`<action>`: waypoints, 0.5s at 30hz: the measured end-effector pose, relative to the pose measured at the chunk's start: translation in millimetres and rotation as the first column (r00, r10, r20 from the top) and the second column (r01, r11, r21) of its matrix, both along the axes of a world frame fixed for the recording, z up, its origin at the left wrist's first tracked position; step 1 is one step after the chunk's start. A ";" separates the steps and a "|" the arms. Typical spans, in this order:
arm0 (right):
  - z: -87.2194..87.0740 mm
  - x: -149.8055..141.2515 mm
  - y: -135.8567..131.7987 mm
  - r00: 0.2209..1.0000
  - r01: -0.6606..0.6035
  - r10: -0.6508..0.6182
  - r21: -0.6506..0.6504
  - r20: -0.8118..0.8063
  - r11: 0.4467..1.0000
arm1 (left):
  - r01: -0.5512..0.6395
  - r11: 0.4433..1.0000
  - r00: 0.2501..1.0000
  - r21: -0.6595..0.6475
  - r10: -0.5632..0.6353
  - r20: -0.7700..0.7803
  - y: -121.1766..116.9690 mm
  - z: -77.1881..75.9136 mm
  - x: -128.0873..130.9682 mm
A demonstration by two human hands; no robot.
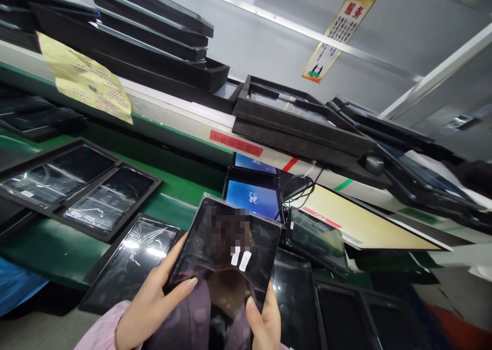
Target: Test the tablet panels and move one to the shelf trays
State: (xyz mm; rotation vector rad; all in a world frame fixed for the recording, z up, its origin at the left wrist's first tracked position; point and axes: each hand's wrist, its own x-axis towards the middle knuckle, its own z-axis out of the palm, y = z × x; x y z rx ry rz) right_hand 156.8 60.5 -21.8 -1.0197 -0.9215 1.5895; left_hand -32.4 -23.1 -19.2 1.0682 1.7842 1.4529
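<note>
Left hand (154, 294) and right hand (266, 316), thumbs on front, grip closed on dark tablet (225, 281) from both sides

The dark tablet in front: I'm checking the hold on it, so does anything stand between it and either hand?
Nothing visible does. The left hand and the right hand hold the tablet at opposite side edges. Its back is hidden, so I cannot tell about contact there.
</note>
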 end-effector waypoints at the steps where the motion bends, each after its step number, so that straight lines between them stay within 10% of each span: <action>1: -3.3 2.5 1.0 1.000 0.010 -0.010 -0.007 0.004 1.000 | 0.006 1.000 1.000 0.006 -0.006 0.002 0.7 -0.5 0.6; 9: -3.1 5.0 8.5 0.999 -0.004 0.003 -0.022 -0.053 1.000 | 0.002 0.998 0.980 0.067 -0.015 0.199 5.9 -14.8 3.9; 15: 4.6 0.8 12.9 0.996 -0.067 0.062 -0.076 -0.068 0.995 | 0.009 0.994 0.824 0.111 -0.071 0.562 12.3 -10.1 4.3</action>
